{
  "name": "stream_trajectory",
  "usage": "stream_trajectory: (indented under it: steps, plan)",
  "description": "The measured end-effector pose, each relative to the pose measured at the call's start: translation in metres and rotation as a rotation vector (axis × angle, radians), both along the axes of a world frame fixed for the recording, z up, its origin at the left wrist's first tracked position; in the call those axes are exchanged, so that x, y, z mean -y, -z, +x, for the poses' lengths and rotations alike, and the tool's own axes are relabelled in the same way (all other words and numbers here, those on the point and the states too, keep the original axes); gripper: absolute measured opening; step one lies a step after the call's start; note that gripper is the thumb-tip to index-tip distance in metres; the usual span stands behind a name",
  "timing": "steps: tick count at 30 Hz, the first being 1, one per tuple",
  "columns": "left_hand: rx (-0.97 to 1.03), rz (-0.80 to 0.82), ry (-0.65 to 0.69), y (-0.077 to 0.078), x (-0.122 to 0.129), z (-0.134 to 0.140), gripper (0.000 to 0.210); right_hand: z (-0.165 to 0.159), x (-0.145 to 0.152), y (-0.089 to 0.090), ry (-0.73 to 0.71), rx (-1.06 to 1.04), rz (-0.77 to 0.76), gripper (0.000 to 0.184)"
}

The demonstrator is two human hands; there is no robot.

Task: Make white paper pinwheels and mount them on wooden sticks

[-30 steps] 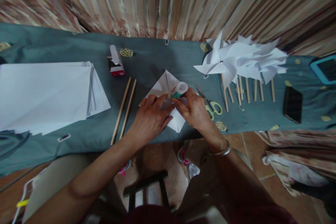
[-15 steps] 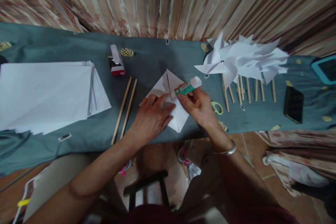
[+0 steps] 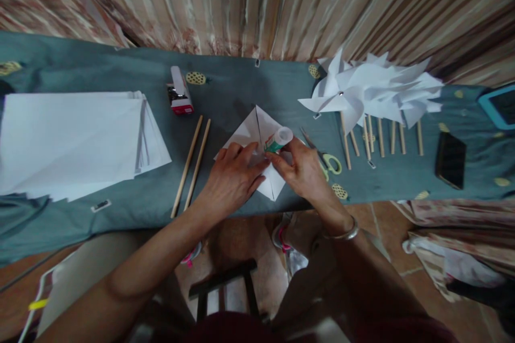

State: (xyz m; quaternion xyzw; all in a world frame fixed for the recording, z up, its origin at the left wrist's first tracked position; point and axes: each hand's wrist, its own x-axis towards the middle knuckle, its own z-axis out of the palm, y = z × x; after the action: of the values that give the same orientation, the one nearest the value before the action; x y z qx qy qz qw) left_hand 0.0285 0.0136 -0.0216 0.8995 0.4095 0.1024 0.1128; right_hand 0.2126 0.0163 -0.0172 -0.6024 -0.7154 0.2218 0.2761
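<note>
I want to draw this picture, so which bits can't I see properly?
All in the head view:
Lower end of the glue stick: hidden by the right hand; its print is too small to read.
Middle of the folded paper: covered by the left hand and right hand.
Part of the scissors: behind the right hand.
Blue-framed device: cut off by the right edge.
Number of pinwheels: they overlap.

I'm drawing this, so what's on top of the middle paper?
The left hand lies on the white paper, and the right hand holds a glue stick over it. Much of the paper's middle is covered, so I can't see it.
</note>
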Motion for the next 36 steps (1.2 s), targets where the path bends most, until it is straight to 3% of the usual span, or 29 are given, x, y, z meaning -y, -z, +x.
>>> stream_trajectory:
  steps: [8, 16, 21, 25, 28, 31, 36]
  plan:
    - [-0.021, 0.021, 0.002, 0.001, 0.000, 0.001, 0.032, -0.006, 0.001, 0.006, 0.030, -0.085, -0.042, 0.025]
    - [0.044, -0.020, -0.005, 0.001, 0.001, -0.001, 0.031, 0.002, -0.011, -0.008, 0.175, -0.799, -0.174, 0.031]
    - [0.432, -0.146, -0.090, 0.000, 0.000, -0.011, 0.040, 0.007, -0.012, -0.018, 0.242, -0.948, -0.197, 0.031]
    - [0.928, -0.526, -0.365, -0.001, 0.000, -0.018, 0.039, 0.001, -0.008, -0.020, 0.229, -1.065, -0.270, 0.024]
    - [1.231, -0.788, -0.464, -0.003, 0.002, -0.017, 0.033, -0.009, -0.003, -0.020, 0.198, -1.188, -0.328, 0.024]
    - [1.335, -0.867, -0.477, -0.008, 0.006, -0.014, 0.033, -0.020, -0.001, -0.021, 0.151, -1.261, -0.369, 0.026]
    - [1.322, -0.840, -0.504, -0.013, 0.008, -0.017, 0.034, -0.036, -0.001, -0.021, 0.133, -1.284, -0.407, 0.032]
